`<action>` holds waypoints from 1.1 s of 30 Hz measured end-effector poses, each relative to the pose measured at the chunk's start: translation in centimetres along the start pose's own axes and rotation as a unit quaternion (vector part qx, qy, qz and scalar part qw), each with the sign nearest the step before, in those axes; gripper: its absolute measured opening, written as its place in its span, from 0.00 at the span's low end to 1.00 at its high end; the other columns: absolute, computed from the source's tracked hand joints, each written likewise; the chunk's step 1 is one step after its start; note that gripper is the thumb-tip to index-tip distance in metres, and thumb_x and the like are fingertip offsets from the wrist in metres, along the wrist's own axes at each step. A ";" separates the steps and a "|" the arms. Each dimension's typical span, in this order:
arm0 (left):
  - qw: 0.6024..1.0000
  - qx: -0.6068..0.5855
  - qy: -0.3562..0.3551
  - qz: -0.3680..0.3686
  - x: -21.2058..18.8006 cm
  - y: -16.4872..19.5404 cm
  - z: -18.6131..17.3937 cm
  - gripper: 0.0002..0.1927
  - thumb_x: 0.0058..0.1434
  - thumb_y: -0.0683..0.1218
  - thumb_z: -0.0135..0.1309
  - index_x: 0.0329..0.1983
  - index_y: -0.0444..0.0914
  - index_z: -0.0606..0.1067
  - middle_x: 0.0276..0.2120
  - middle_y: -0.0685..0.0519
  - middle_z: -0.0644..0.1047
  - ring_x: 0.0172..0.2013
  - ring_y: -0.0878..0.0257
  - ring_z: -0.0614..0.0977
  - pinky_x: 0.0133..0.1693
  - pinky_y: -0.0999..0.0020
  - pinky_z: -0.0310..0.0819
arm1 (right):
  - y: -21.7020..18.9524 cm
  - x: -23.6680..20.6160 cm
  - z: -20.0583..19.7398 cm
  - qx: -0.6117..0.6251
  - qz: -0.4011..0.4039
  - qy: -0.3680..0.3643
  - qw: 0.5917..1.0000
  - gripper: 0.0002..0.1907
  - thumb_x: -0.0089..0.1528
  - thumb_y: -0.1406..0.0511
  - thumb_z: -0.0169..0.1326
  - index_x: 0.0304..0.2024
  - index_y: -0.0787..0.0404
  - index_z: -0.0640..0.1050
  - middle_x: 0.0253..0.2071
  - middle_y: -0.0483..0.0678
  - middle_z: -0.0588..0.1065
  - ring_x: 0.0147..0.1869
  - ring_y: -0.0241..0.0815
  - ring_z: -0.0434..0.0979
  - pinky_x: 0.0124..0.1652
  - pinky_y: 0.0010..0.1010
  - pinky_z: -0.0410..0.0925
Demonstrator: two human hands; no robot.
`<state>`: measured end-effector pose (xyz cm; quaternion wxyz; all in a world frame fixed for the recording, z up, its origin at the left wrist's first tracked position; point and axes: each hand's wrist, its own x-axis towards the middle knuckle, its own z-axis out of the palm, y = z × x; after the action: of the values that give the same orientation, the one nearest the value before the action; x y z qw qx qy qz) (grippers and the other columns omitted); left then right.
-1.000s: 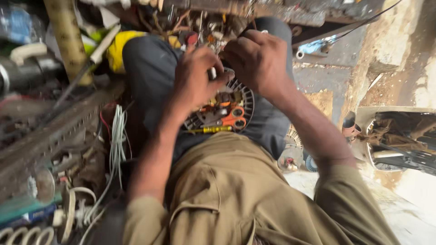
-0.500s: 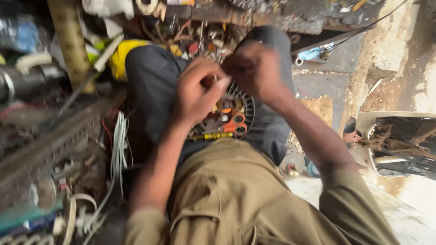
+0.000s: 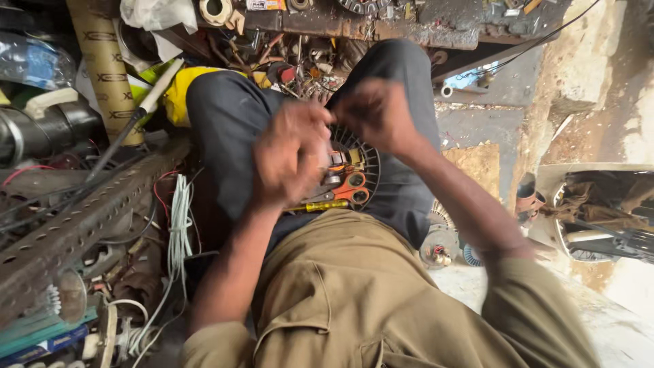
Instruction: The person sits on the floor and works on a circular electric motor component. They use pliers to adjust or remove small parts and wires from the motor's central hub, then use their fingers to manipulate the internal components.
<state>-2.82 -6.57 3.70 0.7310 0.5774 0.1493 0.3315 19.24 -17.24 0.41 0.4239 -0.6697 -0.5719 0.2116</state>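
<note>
I sit with my knees up in dark trousers, and a round, finned metal motor part (image 3: 366, 158) lies in my lap. Orange-handled scissors (image 3: 351, 188) and a yellow-handled screwdriver (image 3: 328, 205) rest on it. My left hand (image 3: 289, 157) hovers just above the part, blurred, with its fingers curled around a small pale strip. My right hand (image 3: 376, 112) is right beside it, a little further away from me, fingers pinched towards the left hand. Blur hides what the right hand grips.
A perforated metal angle bar (image 3: 82, 225) runs along my left, with a bundle of white wires (image 3: 178, 218) beside it. A cardboard tube (image 3: 102, 61) and a dark cylinder (image 3: 48, 129) stand far left. Small motor parts (image 3: 439, 245) lie on the floor by my right leg.
Both hands have stayed together over the round part but have lifted slightly and drawn a little apart, moving fast enough to blur. The scissors and screwdriver show more now.
</note>
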 end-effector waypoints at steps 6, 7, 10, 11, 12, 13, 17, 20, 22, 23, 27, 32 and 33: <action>0.847 0.359 -0.326 -0.219 7.2 3.4 -1.6 0.09 0.55 0.47 0.62 0.37 0.41 0.82 0.37 0.52 0.83 0.43 0.56 0.85 0.49 0.60 0.77 | -6.6 -3.9 0.1 -0.339 -0.209 -0.219 0.891 0.08 0.51 0.67 0.69 0.30 0.61 0.82 0.25 0.49 0.74 0.27 0.48 0.75 0.26 0.42 0.64; 0.906 0.315 -0.249 -0.131 6.7 4.5 -1.0 0.08 0.58 0.45 0.61 0.39 0.40 0.82 0.39 0.51 0.82 0.47 0.55 0.84 0.53 0.59 0.76 | -8.3 -3.8 -1.3 -0.298 -0.204 -0.186 0.914 0.09 0.48 0.67 0.68 0.31 0.58 0.83 0.27 0.48 0.75 0.28 0.48 0.76 0.27 0.43 0.65; 0.924 0.355 -0.090 0.105 1.7 6.1 1.7 0.08 0.60 0.42 0.60 0.43 0.38 0.82 0.46 0.49 0.81 0.54 0.51 0.78 0.59 0.55 0.71 | -12.4 -3.0 -4.2 -0.177 -0.047 -0.105 0.977 0.07 0.54 0.67 0.64 0.36 0.56 0.84 0.30 0.49 0.76 0.31 0.49 0.77 0.32 0.44 0.67; 0.841 0.495 -0.089 0.202 0.0 5.8 2.2 0.11 0.56 0.42 0.60 0.42 0.37 0.82 0.46 0.48 0.80 0.53 0.49 0.77 0.56 0.52 0.68 | -12.1 -1.8 -4.8 -0.173 0.069 -0.070 0.980 0.02 0.64 0.68 0.64 0.38 0.59 0.84 0.29 0.52 0.74 0.31 0.49 0.76 0.33 0.41 0.68; 0.714 0.621 -0.079 0.314 -0.9 4.9 2.1 0.13 0.52 0.42 0.61 0.41 0.37 0.82 0.46 0.48 0.80 0.51 0.46 0.75 0.54 0.49 0.66 | -11.0 -0.5 -4.6 -0.148 0.015 -0.097 0.984 0.05 0.59 0.67 0.65 0.38 0.59 0.84 0.31 0.51 0.75 0.34 0.52 0.76 0.35 0.43 0.69; 0.766 0.561 -0.085 0.303 -1.5 3.8 1.7 0.09 0.51 0.41 0.60 0.37 0.37 0.80 0.47 0.46 0.80 0.52 0.45 0.75 0.54 0.50 0.68 | -9.5 0.8 -3.9 -0.127 -0.041 -0.120 0.984 0.09 0.54 0.67 0.66 0.38 0.58 0.84 0.33 0.51 0.77 0.37 0.54 0.76 0.37 0.44 0.69; 0.952 0.305 -0.039 0.013 0.5 -0.7 -0.7 0.05 0.59 0.39 0.62 0.33 0.35 0.76 0.41 0.44 0.78 0.42 0.50 0.77 0.47 0.56 0.72 | -1.6 1.3 0.1 -0.105 -0.036 0.003 0.994 0.06 0.58 0.67 0.65 0.37 0.58 0.82 0.34 0.52 0.76 0.38 0.52 0.78 0.37 0.41 0.71; 0.930 0.337 -0.146 -0.030 4.7 -0.7 -2.0 0.07 0.58 0.40 0.65 0.36 0.34 0.78 0.41 0.44 0.78 0.42 0.54 0.79 0.44 0.57 0.74 | -0.9 -1.8 0.9 -0.178 -0.126 -0.060 0.974 0.11 0.54 0.63 0.66 0.37 0.59 0.83 0.32 0.51 0.76 0.35 0.51 0.77 0.32 0.42 0.67; 0.910 0.351 -0.218 0.019 6.2 1.0 -2.1 0.07 0.58 0.40 0.66 0.38 0.36 0.80 0.42 0.48 0.79 0.45 0.57 0.80 0.47 0.58 0.76 | -3.0 -4.0 0.0 -0.236 -0.162 -0.168 0.943 0.08 0.55 0.61 0.67 0.32 0.58 0.83 0.28 0.50 0.76 0.30 0.50 0.76 0.29 0.44 0.65; 0.925 0.311 -0.217 0.002 6.1 2.1 -1.9 0.05 0.61 0.40 0.66 0.40 0.38 0.81 0.42 0.51 0.81 0.45 0.60 0.82 0.48 0.59 0.77 | -5.1 -4.8 -0.4 -0.245 -0.130 -0.240 0.930 0.10 0.59 0.62 0.68 0.27 0.56 0.82 0.24 0.49 0.75 0.28 0.49 0.76 0.28 0.43 0.65; 0.971 0.207 -0.120 -0.001 0.2 4.4 1.5 0.14 0.62 0.37 0.53 0.51 0.36 0.76 0.63 0.43 0.65 0.51 0.61 0.78 0.54 0.62 0.80 | -10.1 -3.9 -3.8 -0.154 -0.140 -0.139 0.968 0.13 0.55 0.68 0.63 0.42 0.58 0.86 0.30 0.49 0.78 0.30 0.46 0.77 0.30 0.40 0.67; 0.921 0.314 -0.090 0.213 -1.8 0.8 0.2 0.05 0.59 0.42 0.57 0.38 0.38 0.79 0.56 0.50 0.73 0.51 0.56 0.77 0.53 0.52 0.73 | -4.4 0.8 -1.4 -0.105 -0.051 -0.028 0.993 0.06 0.56 0.68 0.65 0.36 0.58 0.83 0.30 0.49 0.76 0.33 0.49 0.77 0.33 0.40 0.70; 0.976 0.157 -0.071 0.136 -0.9 0.2 -0.4 0.03 0.61 0.42 0.57 0.37 0.39 0.78 0.57 0.49 0.73 0.51 0.56 0.77 0.55 0.59 0.75 | -3.0 1.0 -0.7 -0.078 -0.043 -0.007 0.996 0.05 0.57 0.68 0.65 0.36 0.58 0.82 0.30 0.49 0.75 0.32 0.49 0.77 0.32 0.40 0.70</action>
<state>-3.79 -6.81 3.57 0.5884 0.7218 0.0671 0.3581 18.29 -16.54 3.45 0.3749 -0.6739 -0.6181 0.1528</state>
